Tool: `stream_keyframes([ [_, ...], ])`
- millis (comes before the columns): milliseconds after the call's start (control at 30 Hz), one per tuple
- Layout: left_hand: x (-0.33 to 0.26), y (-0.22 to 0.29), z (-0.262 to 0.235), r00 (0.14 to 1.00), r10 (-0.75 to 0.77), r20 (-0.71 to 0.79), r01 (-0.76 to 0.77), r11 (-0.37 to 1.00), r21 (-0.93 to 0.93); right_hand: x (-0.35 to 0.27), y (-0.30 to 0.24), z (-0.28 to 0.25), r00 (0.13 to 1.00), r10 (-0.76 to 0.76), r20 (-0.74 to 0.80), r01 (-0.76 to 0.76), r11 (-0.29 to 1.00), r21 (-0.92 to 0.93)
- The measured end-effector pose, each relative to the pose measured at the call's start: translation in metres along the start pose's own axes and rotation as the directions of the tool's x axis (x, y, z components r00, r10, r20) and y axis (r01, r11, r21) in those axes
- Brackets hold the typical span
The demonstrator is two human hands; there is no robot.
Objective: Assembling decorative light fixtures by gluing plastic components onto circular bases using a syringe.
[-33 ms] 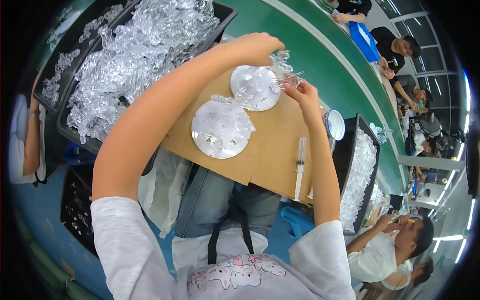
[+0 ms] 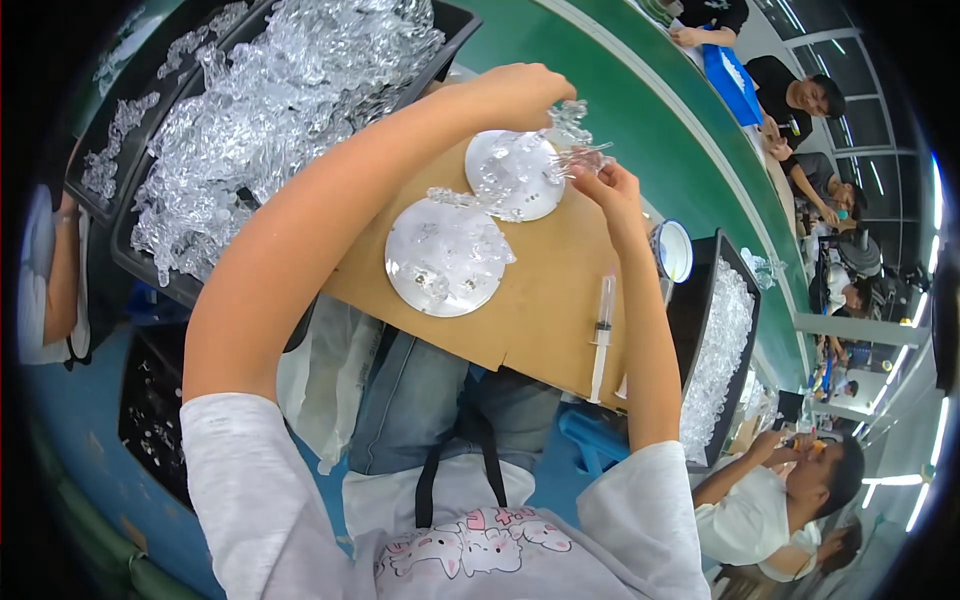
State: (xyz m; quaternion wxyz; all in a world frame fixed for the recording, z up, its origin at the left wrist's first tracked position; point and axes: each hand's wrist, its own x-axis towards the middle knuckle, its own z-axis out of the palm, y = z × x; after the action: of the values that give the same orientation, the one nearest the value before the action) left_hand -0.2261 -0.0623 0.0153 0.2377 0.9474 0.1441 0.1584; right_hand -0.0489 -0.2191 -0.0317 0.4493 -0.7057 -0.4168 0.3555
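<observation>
Both my hands are raised over the far edge of the brown board [image 2: 540,300]. My left hand [image 2: 548,93] is closed, its fingertips partly hidden, at a clear plastic piece [image 2: 568,120]. Just below it, my right hand [image 2: 608,187] pinches a thin, branched clear plastic part [image 2: 582,158]. Under them is a round white disc [image 2: 545,185] with clear pieces on it. A second white disc [image 2: 425,290], nearer to me, also carries clear pieces, and a few more [image 2: 452,197] bridge the gap between the two.
A large black bin [image 2: 455,35] heaped with clear plastic parts stands at left, beside a black tray [image 2: 95,205]. At right are a syringe [image 2: 604,325], a white-and-blue round container [image 2: 672,250] and another filled black bin [image 2: 715,240]. Several people sit along the green table [image 2: 690,190].
The picture has shifted very slightly. My hands stay in almost the same place, both still at the clear plastic pieces.
</observation>
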Motion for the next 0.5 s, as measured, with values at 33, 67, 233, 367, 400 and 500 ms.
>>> stream_keyframes([
  [33, 0.004, -0.001, 0.003, 0.999, 0.007, -0.036, -0.007, 1.0, 0.013, 0.003, 0.004, -0.002, 1.0, 0.011, 0.007, -0.011, 1.0, -0.01],
  [67, 0.006, -0.002, 0.005, 0.999, -0.006, -0.05, 0.004, 1.0, -0.031, 0.005, 0.007, -0.005, 0.999, 0.043, -0.013, -0.043, 0.999, 0.006],
  [233, 0.002, -0.012, 0.015, 0.995, -0.02, -0.095, 0.017, 0.999, -0.04, 0.01, 0.01, -0.004, 0.994, 0.099, -0.041, -0.098, 0.995, 0.026],
  [367, 0.004, -0.014, 0.019, 0.993, -0.05, -0.109, 0.044, 0.997, -0.058, 0.007, 0.007, 0.0, 0.99, 0.136, -0.032, -0.132, 0.986, 0.097],
  [400, 0.004, -0.015, 0.02, 0.993, -0.052, -0.109, 0.046, 0.997, -0.06, 0.007, 0.006, 0.001, 0.991, 0.131, -0.037, -0.127, 0.987, 0.098],
  [500, 0.005, -0.016, 0.021, 0.991, -0.034, -0.133, 0.026, 0.998, -0.061, 0.006, 0.006, 0.001, 0.993, 0.109, -0.048, -0.106, 0.992, 0.074],
])
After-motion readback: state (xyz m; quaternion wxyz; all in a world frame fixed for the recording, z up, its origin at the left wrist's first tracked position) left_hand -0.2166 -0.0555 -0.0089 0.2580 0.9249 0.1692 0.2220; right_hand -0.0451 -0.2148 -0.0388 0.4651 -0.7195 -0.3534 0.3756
